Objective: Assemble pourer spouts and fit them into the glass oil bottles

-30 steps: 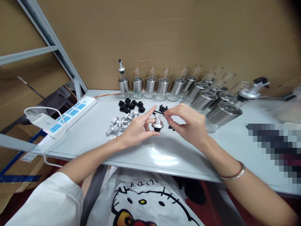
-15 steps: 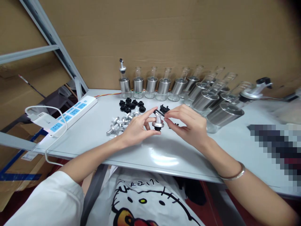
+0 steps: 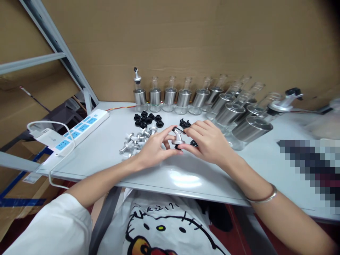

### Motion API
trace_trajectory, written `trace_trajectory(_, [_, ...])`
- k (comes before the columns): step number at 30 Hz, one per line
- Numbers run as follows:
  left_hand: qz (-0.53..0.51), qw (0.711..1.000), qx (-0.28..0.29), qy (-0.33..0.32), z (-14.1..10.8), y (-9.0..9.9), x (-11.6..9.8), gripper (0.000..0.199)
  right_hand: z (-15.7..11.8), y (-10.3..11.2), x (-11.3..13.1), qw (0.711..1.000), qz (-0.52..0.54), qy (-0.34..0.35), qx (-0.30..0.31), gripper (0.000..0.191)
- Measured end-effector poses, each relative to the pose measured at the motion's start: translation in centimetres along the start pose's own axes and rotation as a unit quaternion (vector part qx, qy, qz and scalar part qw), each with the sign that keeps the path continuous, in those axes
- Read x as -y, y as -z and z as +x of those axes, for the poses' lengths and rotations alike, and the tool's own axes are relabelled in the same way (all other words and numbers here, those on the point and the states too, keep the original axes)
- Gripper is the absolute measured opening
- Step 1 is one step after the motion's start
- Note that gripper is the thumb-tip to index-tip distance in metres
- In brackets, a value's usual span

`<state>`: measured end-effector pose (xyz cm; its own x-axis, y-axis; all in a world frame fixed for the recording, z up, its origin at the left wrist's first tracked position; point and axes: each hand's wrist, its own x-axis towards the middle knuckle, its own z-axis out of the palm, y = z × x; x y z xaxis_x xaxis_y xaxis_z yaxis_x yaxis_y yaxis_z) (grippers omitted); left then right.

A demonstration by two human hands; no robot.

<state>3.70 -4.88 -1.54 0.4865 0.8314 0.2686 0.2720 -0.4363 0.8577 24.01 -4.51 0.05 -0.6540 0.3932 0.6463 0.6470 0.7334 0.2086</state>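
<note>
Between my two hands is a silver bottle pourer [image 3: 178, 136] with a black flip lid on its spout and a black stopper below. My left hand [image 3: 155, 147] is closed on it, index finger at the lid's hinge end and thumb under the stopper. From the other side my right hand [image 3: 208, 140] also grips it, fingers on the lid's free end and thumb against the base. Left of my hands lie several loose silver spouts [image 3: 135, 140]. Black stoppers [image 3: 147, 119] are heaped behind them. Small black lids [image 3: 185, 123] sit behind the pourer, others partly hidden by my right hand.
Several glass bottles with steel sleeves [image 3: 184, 97] line the table's back and right. Pourers top the far left bottle [image 3: 140, 95] and the nearest right one [image 3: 255, 127]. A white power strip [image 3: 79, 131] with a cable lies left. A cardboard wall [image 3: 170, 42] stands behind.
My right thumb has moved down and left onto the pourer's base, and my right fingers have curled over the lid's end. The left hand keeps its hold.
</note>
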Motion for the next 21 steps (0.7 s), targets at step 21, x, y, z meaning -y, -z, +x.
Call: trace_trajectory(21, [-0.069,0.996,0.045,0.033,-0.45,-0.29,-0.73,0.07,0.16,-0.52,0.2,0.998,0.02,0.064,-0.01,0.043])
